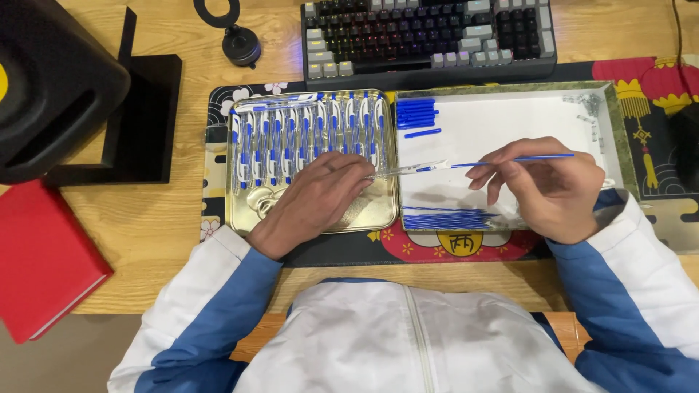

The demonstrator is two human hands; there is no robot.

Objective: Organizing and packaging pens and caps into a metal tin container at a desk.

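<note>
I'm holding the clear pen barrel (408,171) in my left hand (320,196), right hand (553,185) pinching the blue refill (510,160); keeping both level, tip lined up with the barrel mouth.

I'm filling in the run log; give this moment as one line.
left hand: holds clear pen barrel | right hand: holds blue refill at barrel end | below: metal tray, white tray

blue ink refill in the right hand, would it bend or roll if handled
The blue ink refill is long and very thin, so it probably flexes a little and weighs next to nothing. It looks round, so it would likely roll on the flat white tray. The right hand pinches it with its fingertips alone, which suggests little grip is needed.
</note>
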